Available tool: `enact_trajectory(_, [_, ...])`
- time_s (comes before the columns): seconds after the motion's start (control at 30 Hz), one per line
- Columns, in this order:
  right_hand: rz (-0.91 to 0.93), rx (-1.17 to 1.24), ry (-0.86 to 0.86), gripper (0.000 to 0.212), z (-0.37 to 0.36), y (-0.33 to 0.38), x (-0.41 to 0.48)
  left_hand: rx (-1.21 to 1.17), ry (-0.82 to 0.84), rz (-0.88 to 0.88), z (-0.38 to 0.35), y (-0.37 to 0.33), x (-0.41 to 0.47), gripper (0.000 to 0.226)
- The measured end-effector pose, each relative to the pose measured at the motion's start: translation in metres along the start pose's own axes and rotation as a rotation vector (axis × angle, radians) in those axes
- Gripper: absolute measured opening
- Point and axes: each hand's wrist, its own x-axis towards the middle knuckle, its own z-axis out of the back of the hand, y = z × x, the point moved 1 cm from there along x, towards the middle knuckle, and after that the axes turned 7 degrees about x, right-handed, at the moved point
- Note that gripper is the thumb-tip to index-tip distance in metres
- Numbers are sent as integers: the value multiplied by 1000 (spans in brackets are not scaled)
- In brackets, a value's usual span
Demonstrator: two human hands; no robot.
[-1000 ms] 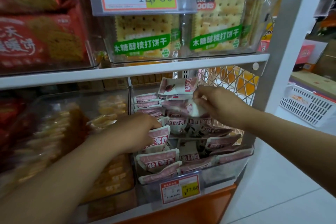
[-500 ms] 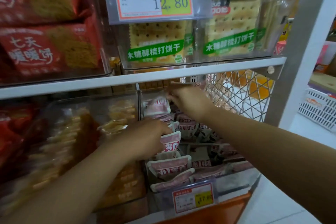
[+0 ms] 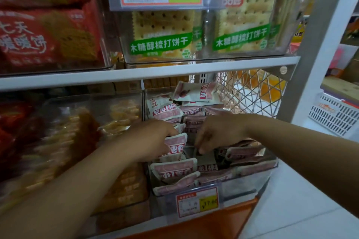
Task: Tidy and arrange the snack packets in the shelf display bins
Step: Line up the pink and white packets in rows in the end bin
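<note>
Here, pink-and-white snack packets (image 3: 174, 169) with red lettering crowd a clear bin (image 3: 250, 184) on the lower shelf (image 3: 155, 224). The left hand (image 3: 149, 139) grips an upright packet (image 3: 175, 144); the right hand (image 3: 219, 132) dips curled fingers (image 3: 202, 148) among them, grasp unclear.

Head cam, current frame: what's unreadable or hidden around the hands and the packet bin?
Head view:
- Right hand: fingertips dip among pink packets; whether they pinch one is unclear.
- Left hand: its own back hides the grip on the upright packet.
- Lower price tag: print small and blurred.
- Left bin: motion blur, contents indistinct.
</note>
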Motion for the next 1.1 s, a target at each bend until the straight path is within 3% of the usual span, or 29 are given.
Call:
enact_trajectory(0.27, [-247,-273,305,57,-19,-1,39,19,-5,-2,-2,2,1,30])
enact_trajectory(0.5, [-200,-98,251,89,-24,-19,48,-10,-18,-27,-4,5,3,14])
enact_trajectory(0.8, [-152,50,187,96,-32,-22,46,14,-14,-15,-6,6,4,27])
enact_trajectory(0.97, [-155,155,221,89,-27,-21,42,9,-8,-1,-7,6,4,30])
enact_trajectory(1.1, [-219,72,240,76,-27,-18,44,4,-17,-8,-7,7,4,23])
